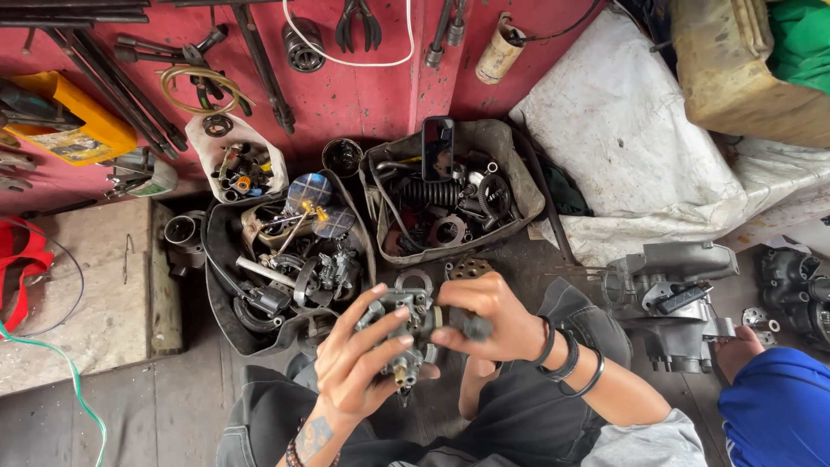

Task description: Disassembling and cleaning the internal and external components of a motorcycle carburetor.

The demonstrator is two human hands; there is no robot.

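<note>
One small grey metal carburettor with a brass fitting at its lower end [405,333] is held in front of the lap, above the dark trousers [510,424], between two hands. The left hand [359,359] is set against its left side, fingers spread and curled loosely round the body. The right hand [488,320] is closed over its right side, fingertips pinched on a dark part there. Three black bands [566,356] are counted on the right wrist; one beaded bracelet [294,451] is seen on the left.

Three open containers of parts are counted beyond the hands: one cut white plastic jug [235,160] holding small fittings, one black rubber tub [277,268] filled with engine parts and hoses, and one grey fabric basket [454,190] holding springs, sprockets and rings. One grey cast engine casing [674,298] is set to the right, and one darker casing [795,294] is noted beyond it at the frame edge. One blue sleeve of another person [778,406] is seen at the lower right.

The floor is of dark worn wooden planks [164,415], with one pale slab [82,294] at the left. A red painted wall [346,86] stands behind, hung with pliers, wrenches and rods. One white cloth [631,138] is spread at the right
</note>
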